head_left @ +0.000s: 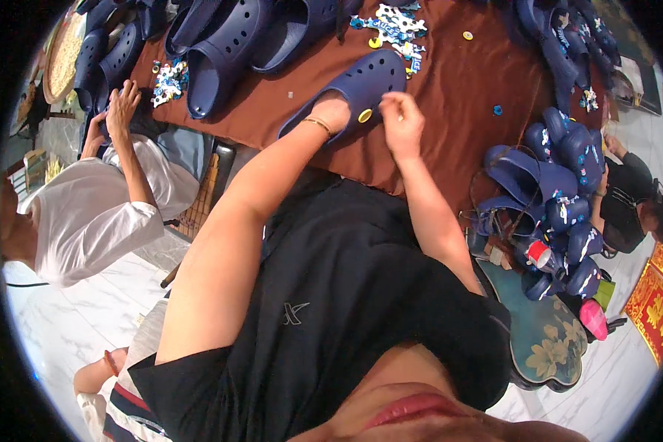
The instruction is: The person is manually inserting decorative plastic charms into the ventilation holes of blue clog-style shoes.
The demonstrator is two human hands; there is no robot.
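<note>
A navy clog (367,82) with round holes lies tilted at the near edge of the brown cloth. My left hand (331,113) reaches into its foot opening and holds it from inside, fingertips hidden. On the side of the clog, near my left hand, sits a small yellow oval charm (365,116). Just right of the clog's toe is my right hand (404,124), fingers curled into a pinch. Whatever those fingers hold, if anything, is too small and blurred to name.
Several navy clogs (225,55) line the far left of the brown cloth (464,96). Piles of small charms (399,28) lie beyond my clog. More decorated clogs (567,214) are heaped at right by a stool (530,324). Co-workers sit left, in a white shirt (99,225), and right.
</note>
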